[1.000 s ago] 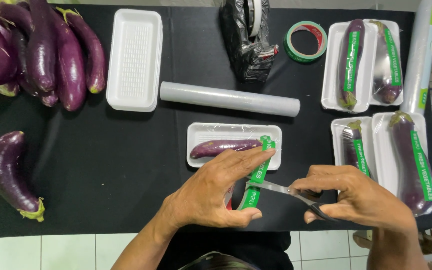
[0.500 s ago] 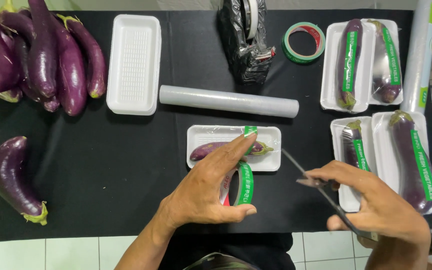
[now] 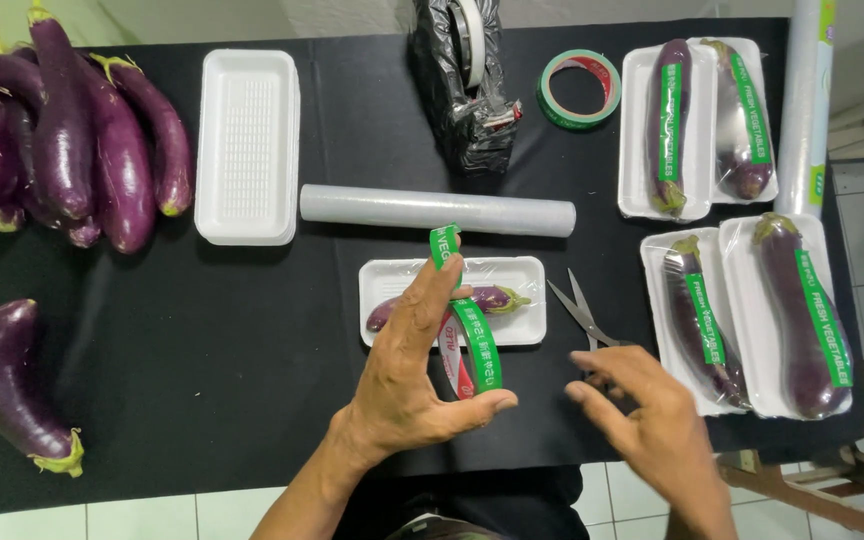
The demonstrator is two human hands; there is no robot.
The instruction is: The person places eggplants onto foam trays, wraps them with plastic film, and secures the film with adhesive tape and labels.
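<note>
The left hand (image 3: 407, 375) is holding a strip of green printed tape (image 3: 474, 335), fingers stretched almost flat with the strip's far end sticking up by the fingertips and its near end looping back toward the thumb. The strip is hanging over a white foam tray (image 3: 522, 272) that is carrying one small wrapped eggplant (image 3: 492, 298), near the middle of the black-covered table (image 3: 252, 400). The right hand (image 3: 652, 420) is hovering open and empty, fingers spread, just beside a pair of scissors (image 3: 582, 315) lying on the cloth to the right of that tray. Judging by this, the labelling step is in hand: the cut strip is being brought down across the wrapped tray. The next move would call for laying the strip flat and straight over the eggplant and pressing both ends under the tray's edges without creasing. To the right, four finished trays (image 3: 697, 130) are sitting with green bands; farther off are lying a film roll (image 3: 437, 210), a tape roll (image 3: 579, 90), an empty tray (image 3: 247, 145) and loose eggplants (image 3: 62, 130).
</note>
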